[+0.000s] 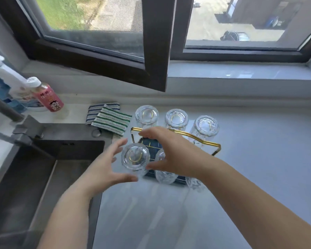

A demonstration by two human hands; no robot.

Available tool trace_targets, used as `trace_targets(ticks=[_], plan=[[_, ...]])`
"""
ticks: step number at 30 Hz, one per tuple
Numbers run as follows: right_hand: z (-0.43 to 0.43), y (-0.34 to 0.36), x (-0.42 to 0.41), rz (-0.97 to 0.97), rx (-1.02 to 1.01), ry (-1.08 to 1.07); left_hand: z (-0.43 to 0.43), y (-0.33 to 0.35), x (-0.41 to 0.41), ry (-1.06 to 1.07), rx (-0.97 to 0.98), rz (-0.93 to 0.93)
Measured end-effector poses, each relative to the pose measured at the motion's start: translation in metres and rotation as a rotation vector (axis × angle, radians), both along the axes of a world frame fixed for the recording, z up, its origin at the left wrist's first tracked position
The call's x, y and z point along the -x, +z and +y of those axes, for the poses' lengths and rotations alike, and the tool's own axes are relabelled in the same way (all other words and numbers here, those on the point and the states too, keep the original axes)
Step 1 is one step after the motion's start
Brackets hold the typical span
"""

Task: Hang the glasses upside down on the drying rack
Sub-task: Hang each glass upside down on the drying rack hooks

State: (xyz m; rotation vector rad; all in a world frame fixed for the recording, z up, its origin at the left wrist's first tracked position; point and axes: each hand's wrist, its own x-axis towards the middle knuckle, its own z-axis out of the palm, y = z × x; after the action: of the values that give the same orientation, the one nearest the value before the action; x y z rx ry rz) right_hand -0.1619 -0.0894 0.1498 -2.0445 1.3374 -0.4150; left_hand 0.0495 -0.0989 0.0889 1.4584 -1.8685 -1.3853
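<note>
A gold wire drying rack (201,139) with a dark blue base stands on the grey counter. Three clear glasses hang upside down on its far pegs: one at the left (146,114), one in the middle (176,118), one at the right (206,125). On the near side, a glass (135,156) sits upside down on the left peg, another (164,174) is partly hidden under my right hand, and a third (195,184) shows below my right wrist. My left hand (106,168) is spread beside the near-left glass, fingers apart. My right hand (174,151) hovers over the rack, fingers spread.
A dark sink (43,169) lies to the left of the rack, with a faucet (11,115) above it. Two striped cloths (111,121) lie behind the sink. A pink bottle (48,97) and a white bottle (13,81) stand at the far left. An opened window frame (156,51) overhangs the counter.
</note>
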Motion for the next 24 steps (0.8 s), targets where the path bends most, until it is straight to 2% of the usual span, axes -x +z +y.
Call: trace_targets(ticks=[4,9,24], plan=[[0.004,-0.018,-0.013,0.156,0.018,-0.006,0.006,-0.016,0.004,0.038,0.013,-0.028],[0.001,-0.032,-0.027,0.262,0.027,-0.040,0.010,-0.026,0.009,0.122,0.070,0.042],[-0.007,-0.040,-0.029,0.205,0.028,-0.096,0.007,-0.018,0.007,0.130,0.041,0.095]])
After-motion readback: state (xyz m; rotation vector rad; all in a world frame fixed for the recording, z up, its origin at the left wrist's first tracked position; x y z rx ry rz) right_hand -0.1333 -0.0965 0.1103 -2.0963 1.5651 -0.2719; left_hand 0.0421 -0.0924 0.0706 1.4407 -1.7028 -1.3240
